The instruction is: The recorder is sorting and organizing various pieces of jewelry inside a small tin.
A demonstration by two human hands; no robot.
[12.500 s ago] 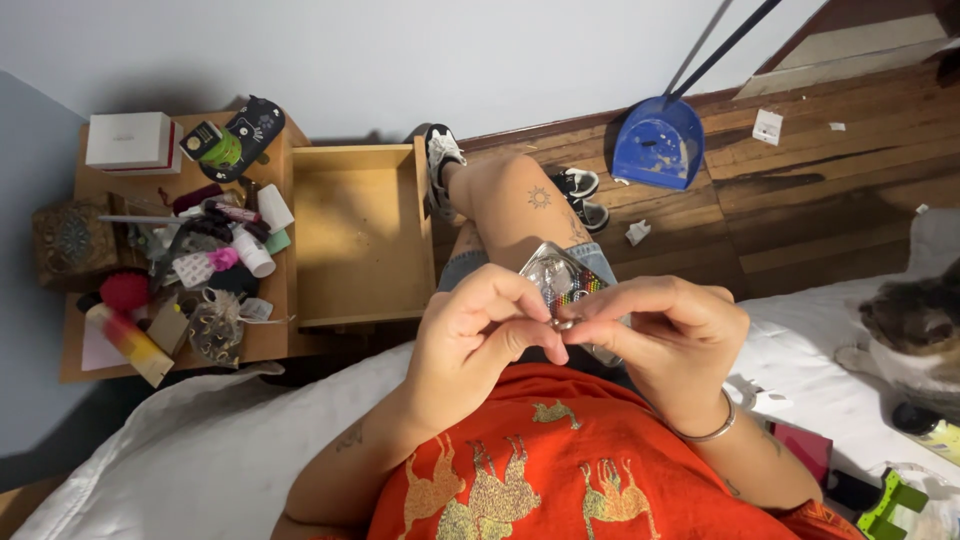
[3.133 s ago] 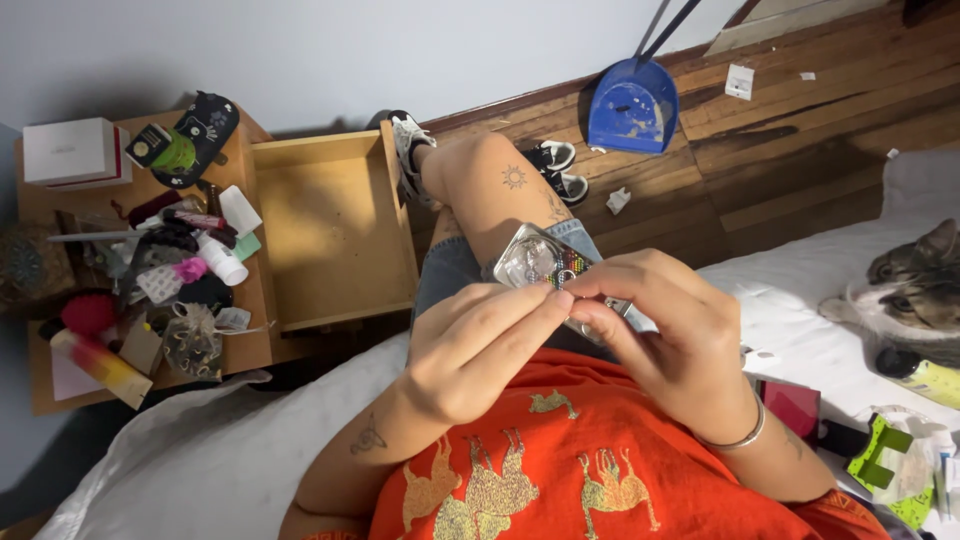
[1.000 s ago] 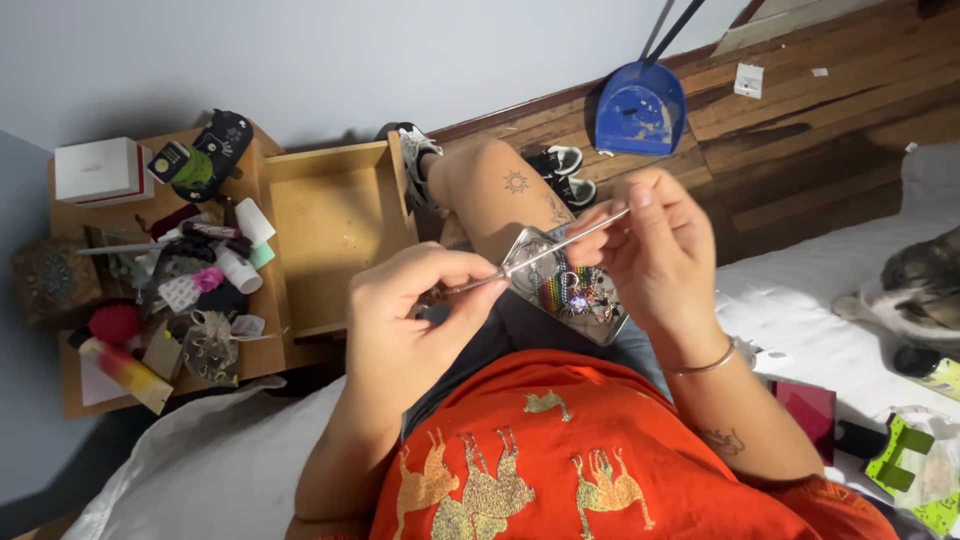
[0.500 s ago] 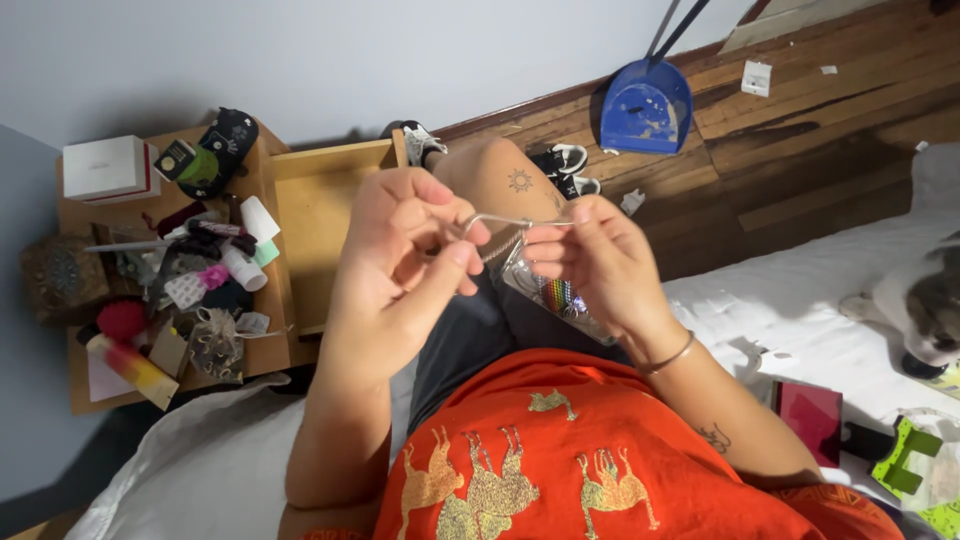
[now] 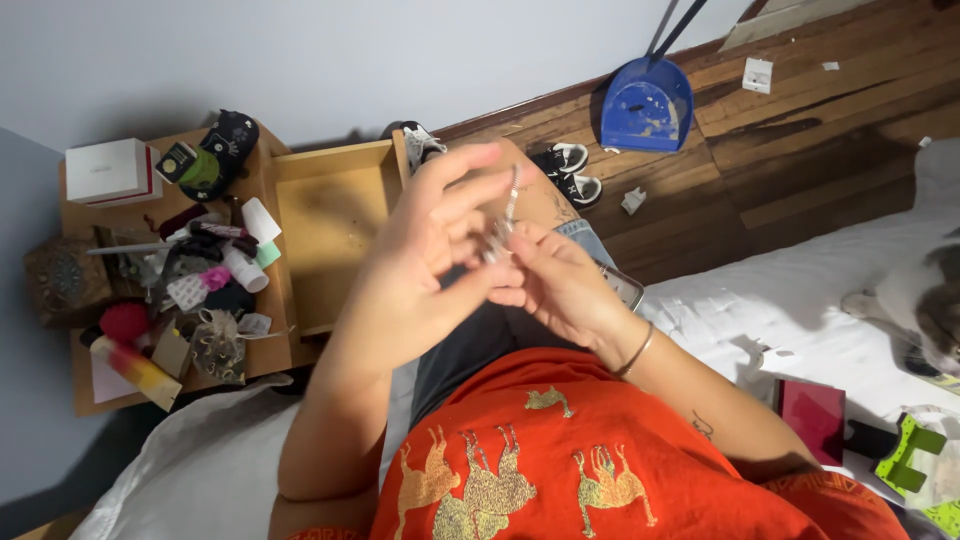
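Both hands have closed together, hiding the clear packet

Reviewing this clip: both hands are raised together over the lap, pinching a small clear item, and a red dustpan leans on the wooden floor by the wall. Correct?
Not quite. In the head view the dustpan is blue, not red. The rest holds: the left hand and right hand meet over the lap, pinching a small clear item.

small clear plastic piece, blurred, upright, pinched betw fingertips of both hands, above lap
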